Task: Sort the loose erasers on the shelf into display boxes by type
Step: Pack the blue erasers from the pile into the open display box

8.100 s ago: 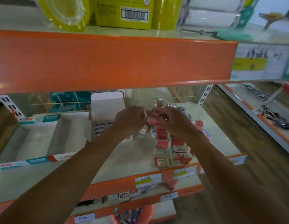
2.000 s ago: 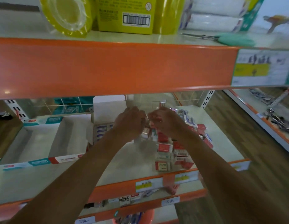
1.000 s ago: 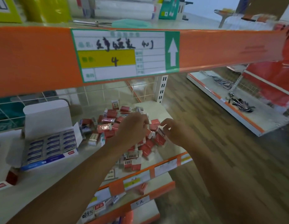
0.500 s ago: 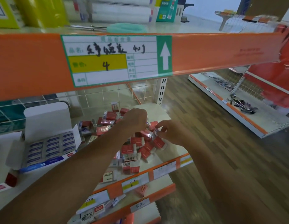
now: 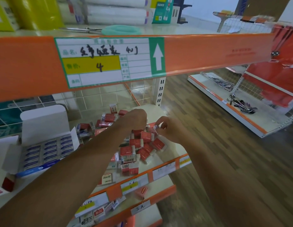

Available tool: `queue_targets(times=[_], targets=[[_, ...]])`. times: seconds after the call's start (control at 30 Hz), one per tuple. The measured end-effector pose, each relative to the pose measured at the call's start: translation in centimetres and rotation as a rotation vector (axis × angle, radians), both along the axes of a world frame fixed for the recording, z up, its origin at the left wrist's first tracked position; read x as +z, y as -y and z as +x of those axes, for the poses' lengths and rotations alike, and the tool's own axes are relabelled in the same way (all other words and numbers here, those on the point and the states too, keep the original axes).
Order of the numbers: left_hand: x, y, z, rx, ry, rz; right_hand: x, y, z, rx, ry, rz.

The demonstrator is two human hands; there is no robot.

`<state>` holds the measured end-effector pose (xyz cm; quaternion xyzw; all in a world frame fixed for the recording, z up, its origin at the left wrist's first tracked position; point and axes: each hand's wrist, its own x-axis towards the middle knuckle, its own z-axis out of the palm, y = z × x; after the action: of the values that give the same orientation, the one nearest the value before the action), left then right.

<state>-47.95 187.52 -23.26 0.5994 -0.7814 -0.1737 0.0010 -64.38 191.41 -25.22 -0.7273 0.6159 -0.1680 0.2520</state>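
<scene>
A heap of loose erasers in red sleeves (image 5: 139, 148) lies on the cream shelf (image 5: 173, 148), with a few blue-and-white ones mixed in at its left. My right hand (image 5: 168, 128) hovers over the heap's far right side and pinches a small blue-and-white eraser (image 5: 156, 126) between thumb and fingertips. My left hand (image 5: 136, 119) is curled, knuckles up, over the top of the heap; what its fingers hold is hidden. An open white display box (image 5: 45, 148) filled with rows of blue-sleeved erasers stands at the left.
The orange front of the upper shelf (image 5: 208, 53) with a price label hangs just above my hands. Another open box's white flap (image 5: 5, 148) shows at the far left. A lower shelf (image 5: 140, 192) carries more erasers. Wooden floor and another rack are to the right.
Since two seconds ago my view swung right, toward the heap's right end. My hands stayed over the heap, and my right hand now pinches a blue-and-white eraser.
</scene>
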Motion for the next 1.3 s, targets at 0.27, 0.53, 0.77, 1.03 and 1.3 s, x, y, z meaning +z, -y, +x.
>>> queue_targets(times=[0.27,0.53,0.77,1.03,1.3], targets=[[0.0,-0.9,1.5,0.045,-0.272,-0.143,0.9,-0.2,0.9,-0.065,0.15,-0.11],[2.2,-4.5,7.7,0.277,-0.757,-0.042,4.1,-0.9,6.0,0.081,0.321,-0.176],[3.3,-8.2,16.9,0.457,-0.731,-0.036,3.5,-0.2,14.0,0.207,0.384,-0.208],[2.7,-11.0,25.4,0.659,-0.738,-0.062,2.9,-1.2,23.0,0.399,0.352,-0.125],[1.4,-12.8,29.6,0.623,-0.427,-0.234,1.7,-1.2,28.5,0.439,0.161,-0.138]])
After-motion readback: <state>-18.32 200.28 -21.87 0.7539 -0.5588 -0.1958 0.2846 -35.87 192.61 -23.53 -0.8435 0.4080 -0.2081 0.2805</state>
